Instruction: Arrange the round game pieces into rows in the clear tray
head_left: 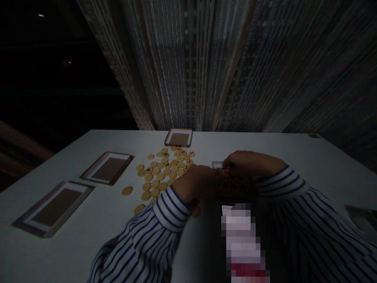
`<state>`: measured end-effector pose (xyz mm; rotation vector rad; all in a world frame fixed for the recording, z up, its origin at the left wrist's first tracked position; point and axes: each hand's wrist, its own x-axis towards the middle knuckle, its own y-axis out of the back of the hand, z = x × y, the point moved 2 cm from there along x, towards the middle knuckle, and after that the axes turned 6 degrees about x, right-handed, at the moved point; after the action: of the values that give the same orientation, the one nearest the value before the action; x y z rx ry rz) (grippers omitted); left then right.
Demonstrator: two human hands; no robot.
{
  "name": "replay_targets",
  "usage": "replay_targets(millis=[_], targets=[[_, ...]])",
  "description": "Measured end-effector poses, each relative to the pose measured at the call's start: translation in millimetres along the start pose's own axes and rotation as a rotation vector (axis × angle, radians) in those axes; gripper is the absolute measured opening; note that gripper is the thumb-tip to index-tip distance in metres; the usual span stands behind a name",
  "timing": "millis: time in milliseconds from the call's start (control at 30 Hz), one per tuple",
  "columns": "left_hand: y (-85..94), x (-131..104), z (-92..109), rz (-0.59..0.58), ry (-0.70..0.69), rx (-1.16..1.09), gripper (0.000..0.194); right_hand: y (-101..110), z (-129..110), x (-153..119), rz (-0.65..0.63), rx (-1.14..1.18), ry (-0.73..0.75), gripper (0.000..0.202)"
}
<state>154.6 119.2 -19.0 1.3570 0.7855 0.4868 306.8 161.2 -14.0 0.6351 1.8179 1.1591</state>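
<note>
Nearest the camera, two white cloth sleeves with navy stripes (135,243) reach inward over a flat white table (101,216). Just beside the left cuff lies a round tan disc, probably wooden (196,212). The left hand (194,184) is bent downward with its fingers turned away, so I cannot tell whether it grips anything. The right hand (255,162) is narrowed to a pinch, its fingertips seemingly on a tan disc with a red mark (226,172). Under and between the hands, more red-marked discs (231,182) sit in deep shade; how they are arranged is unclear.

To the left, a broad scatter of pale tan discs (156,171) spreads across the tabletop, a few showing red or black characters. One loose disc (127,191) lies apart from them. Beyond the hands peeks a pale-edged tray (217,163), mostly hidden. Three shallow brown-rimmed rectangular boxes stand at the left and far sides: a near one (55,206), a middle one (107,168) and a far one (178,138). A grey string curtain (203,59) hangs behind.

The left cuff, low over the scatter, might drag discs along. The pinched disc has little edge to hold and could slip. With the hands so close, a knuckle could nudge the shaded discs, and the dimness could make a mark be misread.
</note>
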Motion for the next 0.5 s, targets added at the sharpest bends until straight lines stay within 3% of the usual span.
replay_targets(millis=[267,500], targets=[[0.3,0.5,-0.4,0.008,0.005,-0.020,0.033,-2.1,5.9,2.9,0.018,0.023,0.081,0.033],[5.1,-1.4,2.4,-0.007,0.013,-0.032,0.031,-0.7,1.1,1.7,-0.004,0.027,0.056,0.032]])
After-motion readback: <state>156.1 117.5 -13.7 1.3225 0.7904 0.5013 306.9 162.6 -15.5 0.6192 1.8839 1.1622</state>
